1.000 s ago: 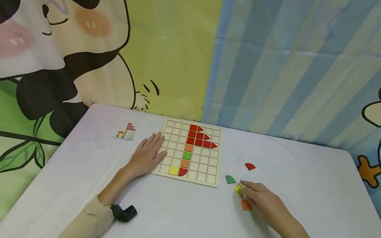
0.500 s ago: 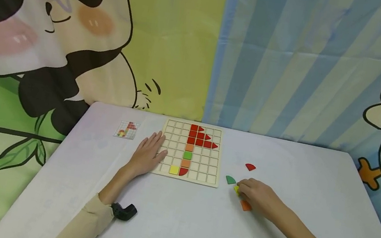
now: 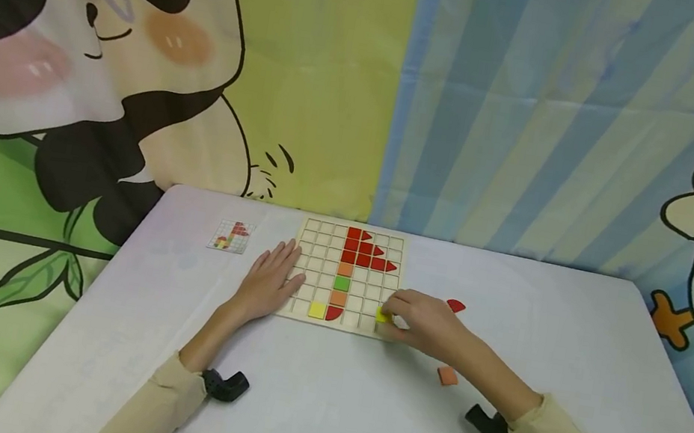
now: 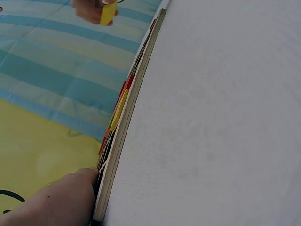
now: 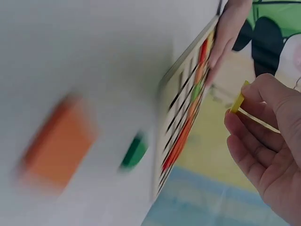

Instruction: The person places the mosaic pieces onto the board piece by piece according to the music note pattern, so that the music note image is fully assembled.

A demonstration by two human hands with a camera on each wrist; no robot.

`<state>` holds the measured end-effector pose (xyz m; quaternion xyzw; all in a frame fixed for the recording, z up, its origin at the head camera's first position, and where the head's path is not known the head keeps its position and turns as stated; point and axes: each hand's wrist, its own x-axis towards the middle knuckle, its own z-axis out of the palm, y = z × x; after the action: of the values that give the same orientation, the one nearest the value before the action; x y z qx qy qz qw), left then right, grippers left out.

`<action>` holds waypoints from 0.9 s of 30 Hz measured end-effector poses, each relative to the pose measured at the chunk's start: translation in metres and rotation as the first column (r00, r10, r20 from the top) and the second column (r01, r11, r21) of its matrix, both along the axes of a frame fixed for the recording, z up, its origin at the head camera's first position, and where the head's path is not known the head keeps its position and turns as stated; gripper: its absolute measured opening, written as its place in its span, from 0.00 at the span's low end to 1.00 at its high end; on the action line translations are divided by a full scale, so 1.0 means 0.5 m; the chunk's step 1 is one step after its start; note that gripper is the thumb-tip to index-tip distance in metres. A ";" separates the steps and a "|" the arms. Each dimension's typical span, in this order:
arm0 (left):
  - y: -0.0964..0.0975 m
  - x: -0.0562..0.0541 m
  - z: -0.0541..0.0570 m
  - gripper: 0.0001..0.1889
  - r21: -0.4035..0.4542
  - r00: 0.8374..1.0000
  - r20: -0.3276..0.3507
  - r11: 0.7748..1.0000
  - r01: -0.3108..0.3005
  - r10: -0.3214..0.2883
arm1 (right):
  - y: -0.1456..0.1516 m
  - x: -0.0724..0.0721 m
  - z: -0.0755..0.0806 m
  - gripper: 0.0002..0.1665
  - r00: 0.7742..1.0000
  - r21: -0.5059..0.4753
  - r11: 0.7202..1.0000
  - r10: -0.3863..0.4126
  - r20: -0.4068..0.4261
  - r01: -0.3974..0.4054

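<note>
Soft light is washing the white table (image 3: pixel 316 408), faint shadow falling below the right hand (image 3: pixel 428 324); in the dimmer right wrist view, blur is smearing an orange tile (image 5: pixel 61 143).

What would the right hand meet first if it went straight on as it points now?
Probably the column of coloured pieces on the board, but the right hand may pass above them; its height is unclear.

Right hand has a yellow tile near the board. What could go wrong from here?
The held yellow tile is only pinched by the right hand, so it might slip.
The left hand rests on one edge of the board, which may shift if bumped.
The right forearm might brush the loose orange tile.
</note>
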<state>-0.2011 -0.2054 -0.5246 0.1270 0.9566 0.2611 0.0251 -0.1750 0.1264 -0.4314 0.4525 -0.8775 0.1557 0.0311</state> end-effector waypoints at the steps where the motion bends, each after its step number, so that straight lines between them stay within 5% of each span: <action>1: -0.001 0.000 0.001 0.37 0.004 1.000 0.000 1.000 -0.001 0.001 | -0.030 -0.004 0.004 0.07 1.000 -0.007 1.000 0.008 0.026 -0.008; 7: -0.003 0.001 0.007 0.36 0.006 1.000 0.005 1.000 0.001 -0.001 | -0.195 -0.055 -0.003 0.08 0.986 0.119 0.993 -0.021 0.163 0.001; 11: -0.003 0.002 0.009 0.36 -0.003 1.000 0.005 1.000 0.000 0.000 | -0.247 -0.080 -0.026 0.02 0.988 0.242 0.970 -0.045 0.146 0.008; 18: 0.000 0.001 0.008 0.36 -0.022 1.000 0.012 1.000 0.003 -0.003 | -0.250 -0.084 -0.044 0.03 0.990 0.255 0.967 -0.055 0.130 0.020; 27: 0.000 0.001 0.005 0.36 -0.026 1.000 0.010 1.000 -0.008 0.008 | -0.237 -0.095 -0.045 0.06 0.985 0.197 0.979 0.024 0.171 -0.058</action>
<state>-0.2007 -0.2055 -0.5223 0.1217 0.9603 0.2492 0.0305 -0.2223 0.0079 -0.4540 0.4566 -0.8787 0.1044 -0.0919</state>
